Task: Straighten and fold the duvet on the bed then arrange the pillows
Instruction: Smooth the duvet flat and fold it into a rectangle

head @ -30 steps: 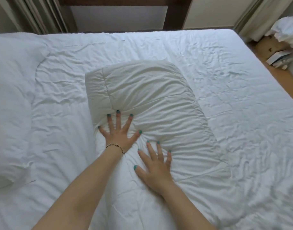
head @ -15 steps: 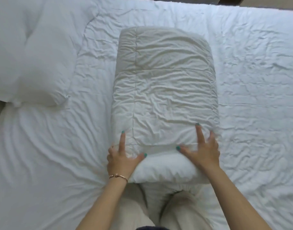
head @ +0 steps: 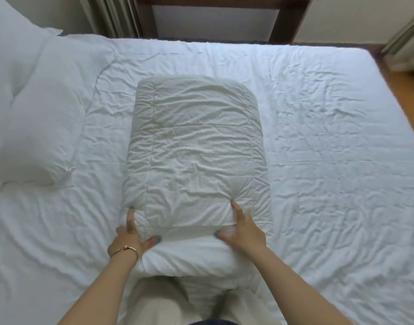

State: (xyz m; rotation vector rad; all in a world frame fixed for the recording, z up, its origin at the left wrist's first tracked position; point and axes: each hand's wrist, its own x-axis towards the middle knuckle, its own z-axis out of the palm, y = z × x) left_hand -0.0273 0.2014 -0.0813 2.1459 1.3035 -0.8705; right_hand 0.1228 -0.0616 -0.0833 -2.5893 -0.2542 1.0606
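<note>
A wide bed (head: 330, 160) dressed in creased white sheeting fills the room, the person standing at its near edge in pale trousers (head: 154, 308). Right in front, the folded duvet (head: 194, 146) lies as a thick, rumpled oblong across the middle of the mattress, its near end at the bed's edge. The left hand (head: 128, 238), a thin bracelet (head: 125, 249) at the wrist, grips the near left corner, thumb on the near face, fingers curled round the side. The right hand (head: 243, 231) clasps the near right corner, index finger dug into the top, thumb along the fold. Out to the left, a plump white pillow (head: 32, 118) rests well apart from the duvet. Beyond the far edge, a dark wooden frame (head: 224, 5) and curtains (head: 112, 17) stand against the wall.
</note>
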